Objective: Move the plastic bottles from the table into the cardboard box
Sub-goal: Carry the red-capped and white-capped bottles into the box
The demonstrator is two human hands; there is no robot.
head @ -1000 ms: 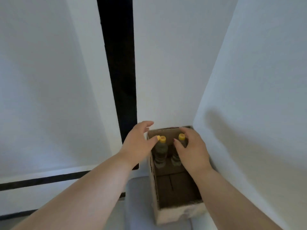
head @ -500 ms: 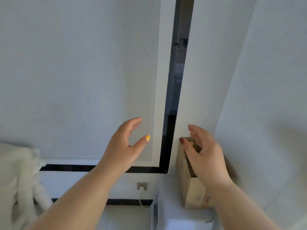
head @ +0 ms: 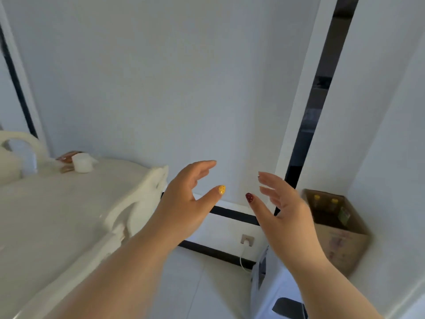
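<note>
The brown cardboard box (head: 342, 245) stands at the right, in the corner against the wall. Two plastic bottles with yellow caps (head: 334, 201) stand upright inside it at the far end. My left hand (head: 186, 201) hovers in the middle of the view, fingers spread and empty. My right hand (head: 278, 208) floats just left of the box, fingers apart, holding nothing. The white table (head: 57, 217) fills the lower left; no plastic bottle shows on the visible part of it.
On the table's far corner sit a small white tub (head: 82, 162) and a brown packet (head: 67, 157). A white appliance (head: 273, 288) stands under the box. A wall socket with a cable (head: 246, 240) lies low between my hands.
Both hands let go of the bottles in the box and drew back out of it. The view swung left, bringing the white table into sight.
</note>
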